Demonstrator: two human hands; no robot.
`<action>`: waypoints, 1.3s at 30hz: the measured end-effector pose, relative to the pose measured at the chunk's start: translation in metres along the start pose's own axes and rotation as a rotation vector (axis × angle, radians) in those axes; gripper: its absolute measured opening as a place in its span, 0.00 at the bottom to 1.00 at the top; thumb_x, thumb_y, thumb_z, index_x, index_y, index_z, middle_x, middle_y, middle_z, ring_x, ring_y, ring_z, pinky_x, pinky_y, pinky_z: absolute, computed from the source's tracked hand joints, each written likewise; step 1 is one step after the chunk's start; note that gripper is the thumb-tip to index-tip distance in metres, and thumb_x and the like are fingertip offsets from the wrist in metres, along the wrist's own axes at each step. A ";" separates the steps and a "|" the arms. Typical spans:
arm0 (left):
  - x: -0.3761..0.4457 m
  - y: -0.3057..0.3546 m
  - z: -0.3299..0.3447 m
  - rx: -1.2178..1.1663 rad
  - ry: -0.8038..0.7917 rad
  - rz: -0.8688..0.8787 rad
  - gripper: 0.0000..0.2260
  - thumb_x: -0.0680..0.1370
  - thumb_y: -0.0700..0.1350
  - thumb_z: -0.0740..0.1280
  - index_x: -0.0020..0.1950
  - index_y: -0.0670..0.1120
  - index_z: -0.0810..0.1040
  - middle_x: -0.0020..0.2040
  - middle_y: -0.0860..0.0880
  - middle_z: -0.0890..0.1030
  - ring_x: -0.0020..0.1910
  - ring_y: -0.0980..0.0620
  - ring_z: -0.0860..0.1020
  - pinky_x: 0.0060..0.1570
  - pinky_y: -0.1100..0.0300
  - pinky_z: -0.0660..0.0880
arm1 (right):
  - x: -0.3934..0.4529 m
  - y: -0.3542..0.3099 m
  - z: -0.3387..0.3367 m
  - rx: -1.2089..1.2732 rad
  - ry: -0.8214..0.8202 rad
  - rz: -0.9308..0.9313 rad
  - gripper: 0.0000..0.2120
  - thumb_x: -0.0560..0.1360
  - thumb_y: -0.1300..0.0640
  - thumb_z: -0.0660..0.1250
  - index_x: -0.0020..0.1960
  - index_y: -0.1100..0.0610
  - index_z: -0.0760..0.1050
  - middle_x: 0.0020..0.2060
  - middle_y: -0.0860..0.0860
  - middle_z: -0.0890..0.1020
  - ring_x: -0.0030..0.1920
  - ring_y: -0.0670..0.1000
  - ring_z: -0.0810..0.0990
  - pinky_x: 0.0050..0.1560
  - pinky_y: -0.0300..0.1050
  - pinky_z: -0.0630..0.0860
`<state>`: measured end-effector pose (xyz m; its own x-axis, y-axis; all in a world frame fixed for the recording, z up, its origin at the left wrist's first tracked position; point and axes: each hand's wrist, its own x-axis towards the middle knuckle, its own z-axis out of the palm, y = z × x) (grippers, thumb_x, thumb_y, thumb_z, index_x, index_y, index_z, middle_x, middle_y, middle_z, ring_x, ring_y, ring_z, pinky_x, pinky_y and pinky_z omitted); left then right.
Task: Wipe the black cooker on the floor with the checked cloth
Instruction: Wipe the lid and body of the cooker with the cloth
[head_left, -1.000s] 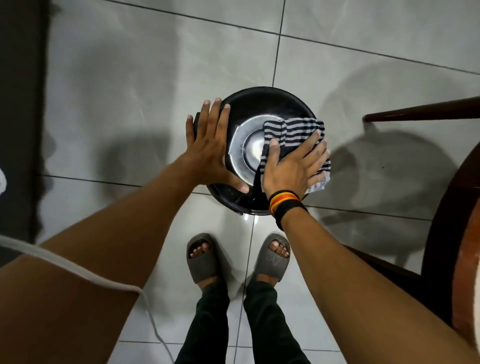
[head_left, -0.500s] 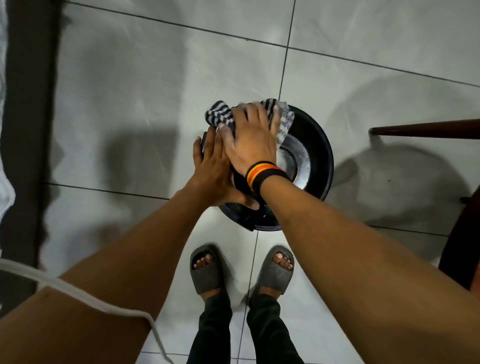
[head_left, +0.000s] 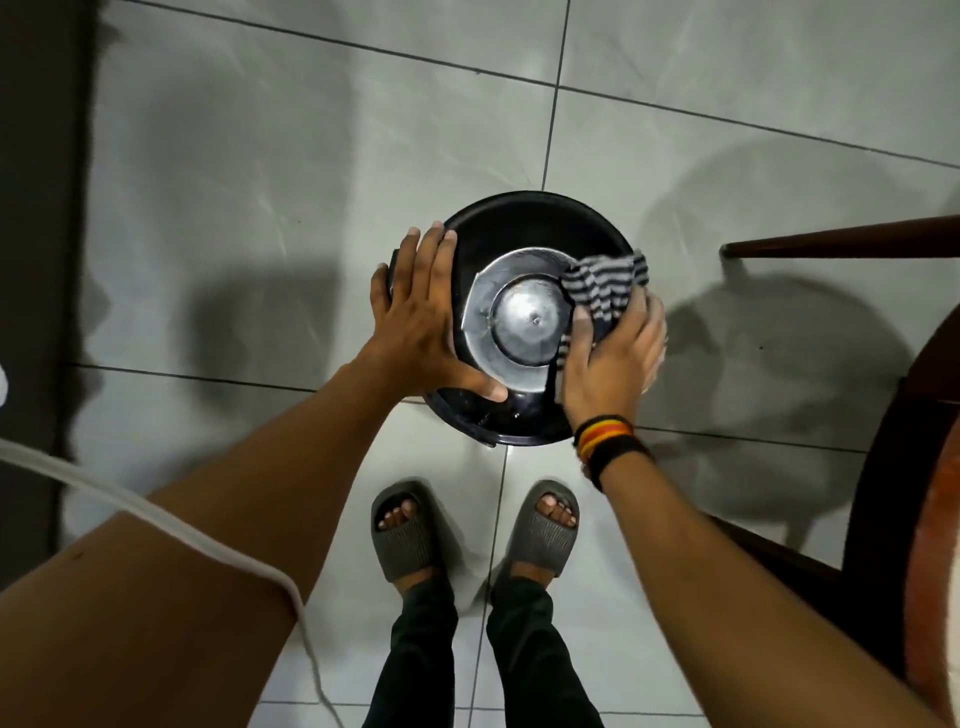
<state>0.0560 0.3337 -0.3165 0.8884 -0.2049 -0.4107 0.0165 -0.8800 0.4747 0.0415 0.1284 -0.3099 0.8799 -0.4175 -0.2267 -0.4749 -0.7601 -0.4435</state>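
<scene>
The round black cooker stands on the grey tiled floor, with a shiny metal disc in the middle of its top. My left hand lies flat on the cooker's left side, fingers spread, thumb near the front rim. My right hand presses the bunched checked cloth against the cooker's right side. Part of the cloth sticks out beyond my fingers onto the metal disc; the rest is hidden under my palm.
My two feet in grey slippers stand just in front of the cooker. Dark wooden furniture reaches in from the right, with a curved edge lower down. A white cord crosses my left arm. A dark strip runs along the left.
My right hand has swept the cloth from the cooker's far left rim, beside my left hand, across to its right side. My left hand has stayed on the left side.
</scene>
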 end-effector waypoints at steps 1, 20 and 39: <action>0.000 0.000 0.001 0.006 -0.002 -0.001 0.76 0.51 0.81 0.71 0.85 0.41 0.43 0.86 0.42 0.44 0.85 0.39 0.41 0.79 0.31 0.46 | -0.016 0.003 0.002 0.033 0.005 0.044 0.31 0.81 0.46 0.63 0.79 0.58 0.61 0.79 0.59 0.62 0.79 0.61 0.59 0.77 0.70 0.56; -0.004 0.019 0.019 -0.034 0.174 -0.104 0.75 0.51 0.84 0.65 0.85 0.39 0.49 0.85 0.39 0.50 0.84 0.35 0.49 0.77 0.29 0.53 | 0.035 -0.018 -0.006 -0.126 -0.171 -0.150 0.28 0.84 0.42 0.55 0.82 0.45 0.55 0.83 0.54 0.53 0.83 0.59 0.48 0.78 0.72 0.46; -0.004 0.018 0.024 -0.026 0.192 -0.099 0.75 0.51 0.87 0.61 0.84 0.39 0.48 0.85 0.38 0.51 0.84 0.35 0.49 0.77 0.29 0.54 | 0.018 -0.037 0.014 -0.383 -0.262 -0.596 0.27 0.84 0.46 0.53 0.82 0.42 0.53 0.84 0.51 0.51 0.83 0.58 0.46 0.79 0.71 0.43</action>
<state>0.0417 0.3086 -0.3251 0.9529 -0.0305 -0.3016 0.1176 -0.8798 0.4605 0.0751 0.1564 -0.3094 0.9406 0.2146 -0.2630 0.1536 -0.9600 -0.2339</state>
